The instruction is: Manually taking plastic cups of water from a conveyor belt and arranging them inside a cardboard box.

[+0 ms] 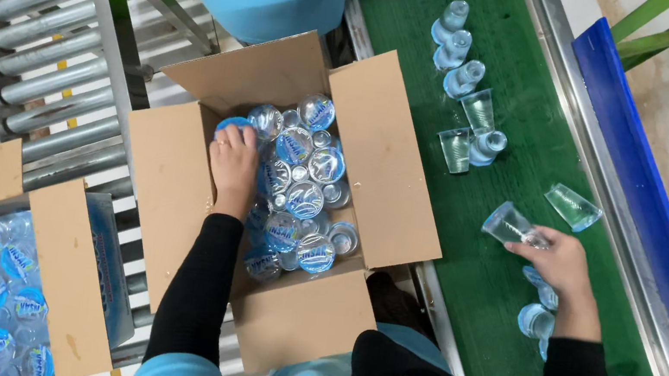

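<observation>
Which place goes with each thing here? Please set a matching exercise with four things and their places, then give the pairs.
Things:
1. left hand
2. right hand
3. open box
4. second box

Places:
A. on the green belt, holding a clear cup
B. at the lower left, full of sealed cups
C. inside the open box, on the sealed cups
D. in the middle, on the rollers, flaps spread

Pairs: 1-C, 2-A, 3-D, 4-B
</observation>
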